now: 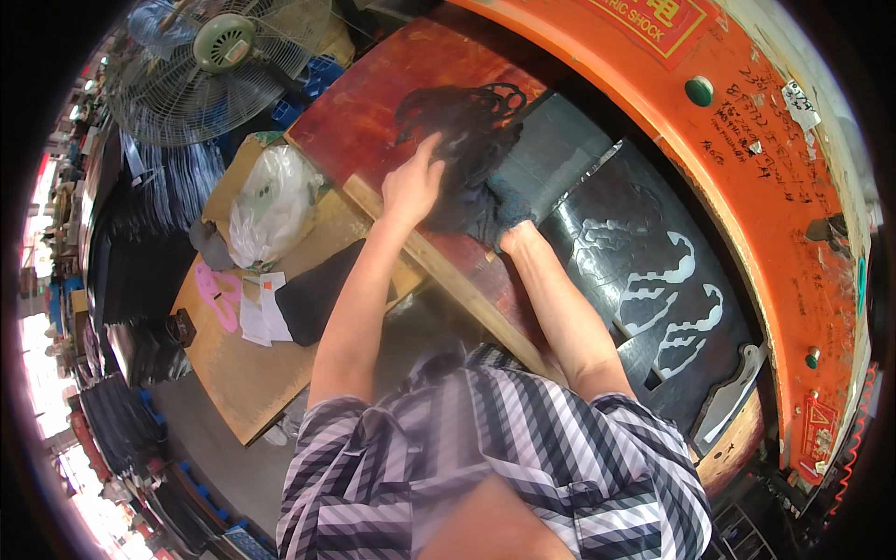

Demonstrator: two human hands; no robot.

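A heap of black cut pieces with looped strips (467, 112) lies on the worn red tabletop (359, 89), partly smeared by motion. My left hand (413, 187), bare, is at the heap's left side with its index finger stretched out and its fingers apart. My right hand (499, 210) wears a dark blue knitted glove and is at the near right side of the heap. Its fingers blend into the black pieces, so its grip is hidden. Right of the heap, a black sheet (597, 201) bears pale curved outlines (691, 327) on a dark surface.
An orange machine beam (747, 187) arches along the right. A wooden strip (448, 271) edges the red table. On the lower wooden table (233, 383) lie a clear plastic bag (275, 201), pink pieces (217, 294), white paper (264, 313) and a black sheet (322, 294). A fan (224, 47) stands behind.
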